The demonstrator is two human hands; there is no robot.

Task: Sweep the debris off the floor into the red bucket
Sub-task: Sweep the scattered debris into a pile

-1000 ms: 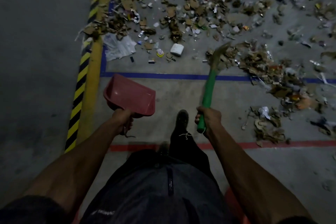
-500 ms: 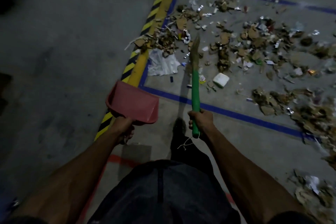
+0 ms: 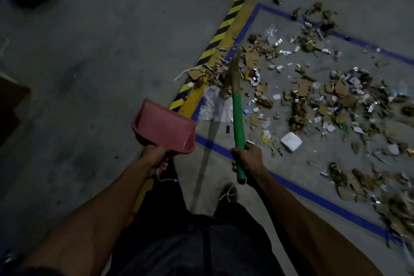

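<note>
The right hand [image 3: 247, 160] grips the green handle of a broom [image 3: 238, 123], fingers wrapped round it near the lower end, so that a short green stub sticks out below the fist. From the hand the handle runs up and away, and the brown bristle head hangs over the near-left corner of the debris [image 3: 313, 96] — whether the bristles touch the floor cannot be told.

The left hand [image 3: 155, 159] holds a red dustpan [image 3: 163, 126] by its handle, fingers curled round the grip beneath the pan. The pan is lifted off the floor, tilted, its open mouth facing up and to the right, just left of the broom handle and apart from it.

The debris — torn cardboard, scraps of paper, bits of foil, a white plastic bag [image 3: 216, 105] and a small white box [image 3: 291, 141] — lies scattered on the grey concrete floor [image 3: 89, 63], mostly inside a rectangle of blue tape [image 3: 313, 197]. Some of it spills over the yellow-and-black striped line [image 3: 215, 38] at the left edge. All of it is beyond both hands, none in the dustpan.

A dark shoe [image 3: 228, 192] with a white lace shows between the forearms.
</note>
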